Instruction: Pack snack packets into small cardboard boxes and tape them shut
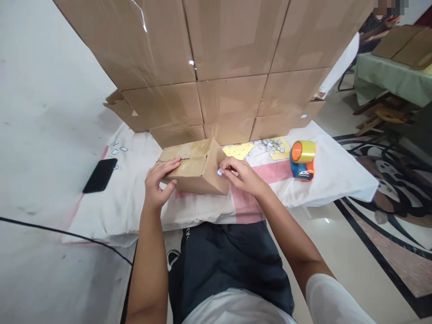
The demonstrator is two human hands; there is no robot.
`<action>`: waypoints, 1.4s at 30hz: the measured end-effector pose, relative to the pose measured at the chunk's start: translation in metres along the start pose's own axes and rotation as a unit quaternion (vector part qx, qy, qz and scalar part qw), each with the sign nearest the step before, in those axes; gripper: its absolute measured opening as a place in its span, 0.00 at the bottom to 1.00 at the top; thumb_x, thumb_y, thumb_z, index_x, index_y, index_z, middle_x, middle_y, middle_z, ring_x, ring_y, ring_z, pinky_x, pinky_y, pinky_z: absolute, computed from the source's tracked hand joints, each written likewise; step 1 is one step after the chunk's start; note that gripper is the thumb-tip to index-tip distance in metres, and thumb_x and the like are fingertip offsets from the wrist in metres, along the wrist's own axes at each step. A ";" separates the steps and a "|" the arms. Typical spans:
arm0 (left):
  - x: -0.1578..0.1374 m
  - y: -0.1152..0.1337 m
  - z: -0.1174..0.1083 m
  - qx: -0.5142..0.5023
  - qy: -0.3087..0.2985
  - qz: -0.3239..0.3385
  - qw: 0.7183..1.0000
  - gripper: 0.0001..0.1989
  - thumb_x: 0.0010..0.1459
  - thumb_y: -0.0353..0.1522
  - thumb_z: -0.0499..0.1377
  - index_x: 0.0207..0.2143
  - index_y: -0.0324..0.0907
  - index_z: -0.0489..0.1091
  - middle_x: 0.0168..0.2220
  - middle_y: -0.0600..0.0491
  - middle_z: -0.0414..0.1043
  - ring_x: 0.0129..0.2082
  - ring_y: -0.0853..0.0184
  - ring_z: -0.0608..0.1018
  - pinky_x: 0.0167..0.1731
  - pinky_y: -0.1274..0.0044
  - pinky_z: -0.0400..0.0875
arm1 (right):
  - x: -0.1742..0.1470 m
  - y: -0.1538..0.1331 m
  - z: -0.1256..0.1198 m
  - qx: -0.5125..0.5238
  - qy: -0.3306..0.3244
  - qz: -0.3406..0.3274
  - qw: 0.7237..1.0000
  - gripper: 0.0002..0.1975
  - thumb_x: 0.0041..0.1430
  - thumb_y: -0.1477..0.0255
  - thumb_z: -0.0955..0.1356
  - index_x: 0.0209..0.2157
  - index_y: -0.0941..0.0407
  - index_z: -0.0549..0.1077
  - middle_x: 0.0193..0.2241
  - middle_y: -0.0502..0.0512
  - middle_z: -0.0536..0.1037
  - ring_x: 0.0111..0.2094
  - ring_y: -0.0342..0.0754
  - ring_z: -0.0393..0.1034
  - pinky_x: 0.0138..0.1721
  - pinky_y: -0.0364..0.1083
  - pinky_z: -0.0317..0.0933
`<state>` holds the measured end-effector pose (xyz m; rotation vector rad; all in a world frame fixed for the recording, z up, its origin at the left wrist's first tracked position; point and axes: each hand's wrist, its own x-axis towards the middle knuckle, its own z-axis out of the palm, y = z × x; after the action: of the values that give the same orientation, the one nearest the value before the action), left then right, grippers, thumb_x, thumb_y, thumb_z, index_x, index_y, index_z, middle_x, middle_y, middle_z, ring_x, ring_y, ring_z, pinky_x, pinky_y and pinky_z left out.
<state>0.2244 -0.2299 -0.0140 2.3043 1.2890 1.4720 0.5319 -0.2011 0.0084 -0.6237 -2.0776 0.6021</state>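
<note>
On the counter (114, 216), at the clock's centre: a small cardboard box (202, 168), clear tape along its top, one end facing roughly three o'clock.
Left grip (160, 177): open and laid on the box from its eight o'clock side, fingers over the top, thumb against the near face.
Right grip (241, 174): closed at thumb and forefinger, pinching a small sticker (219, 171) at the box's three o'clock end; whether the sticker is stuck down, I cannot tell.
Stack: large taped cardboard boxes (232, 96) rise at twelve o'clock, just behind the small box.
White label: one label (304, 116) shows on the stack near two o'clock.
Loose stickers: a scattered pile (269, 145) lies between two and three o'clock.
Tape dispenser: a blue and orange dispenser (299, 170) with a yellow roll (307, 151) stands at three o'clock.
Phone: a black phone (100, 175) lies at nine o'clock, near the wall (43, 135).
Cable: a black cable (67, 231) hangs at eight o'clock.
Background: another person (373, 33) shows at two o'clock, beside a green-clothed table (367, 76).
</note>
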 end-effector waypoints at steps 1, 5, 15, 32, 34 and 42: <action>0.000 0.000 0.000 -0.002 0.001 0.000 1.000 0.19 0.62 0.39 0.61 0.55 0.50 0.75 0.59 0.50 0.77 0.61 0.54 0.78 0.61 0.60 0.68 | 0.000 0.000 0.001 0.001 0.004 0.004 1.000 0.05 0.71 0.75 0.63 0.38 0.53 0.67 0.34 0.51 0.74 0.33 0.44 0.67 0.35 0.44 0.60; -0.001 -0.002 -0.001 -0.011 0.014 -0.006 1.000 0.19 0.62 0.39 0.61 0.55 0.50 0.75 0.60 0.50 0.77 0.61 0.55 0.77 0.61 0.60 0.68 | 0.000 0.001 0.005 -0.001 0.014 0.015 1.000 0.04 0.70 0.74 0.64 0.38 0.53 0.67 0.34 0.51 0.73 0.32 0.44 0.66 0.35 0.44 0.60; -0.007 0.002 -0.005 0.009 0.010 -0.015 1.000 0.19 0.63 0.39 0.60 0.56 0.50 0.74 0.60 0.50 0.76 0.62 0.55 0.76 0.61 0.61 0.67 | 0.000 0.000 0.014 -0.038 0.055 -0.007 0.998 0.03 0.71 0.72 0.65 0.39 0.52 0.67 0.34 0.51 0.73 0.32 0.45 0.66 0.35 0.45 0.60; -0.018 0.014 -0.007 0.025 0.006 -0.008 1.000 0.20 0.63 0.36 0.59 0.57 0.49 0.73 0.61 0.50 0.75 0.63 0.56 0.75 0.62 0.62 0.65 | -0.023 -0.020 0.064 -0.008 0.284 0.098 0.954 0.08 0.68 0.69 0.68 0.41 0.51 0.81 0.40 0.56 0.75 0.43 0.49 0.73 0.44 0.50 0.70; -0.017 0.016 -0.005 0.040 0.001 -0.005 0.999 0.21 0.62 0.36 0.59 0.57 0.49 0.73 0.61 0.50 0.75 0.63 0.56 0.75 0.62 0.62 0.65 | -0.027 -0.024 0.072 0.025 0.296 0.148 0.943 0.10 0.68 0.67 0.68 0.43 0.52 0.82 0.42 0.57 0.75 0.44 0.49 0.73 0.43 0.49 0.70; 0.000 0.022 0.013 0.077 -0.012 -0.010 0.997 0.21 0.58 0.35 0.59 0.55 0.51 0.75 0.59 0.53 0.77 0.60 0.56 0.78 0.61 0.62 0.66 | -0.044 -0.028 0.070 0.080 0.262 0.249 0.929 0.25 0.72 0.54 0.61 0.59 0.50 0.76 0.56 0.61 0.71 0.61 0.53 0.66 0.67 0.56 0.58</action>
<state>0.2475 -0.2396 -0.0094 2.3850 1.4627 1.3809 0.4897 -0.2628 -0.0367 -1.0969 -1.3548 0.7784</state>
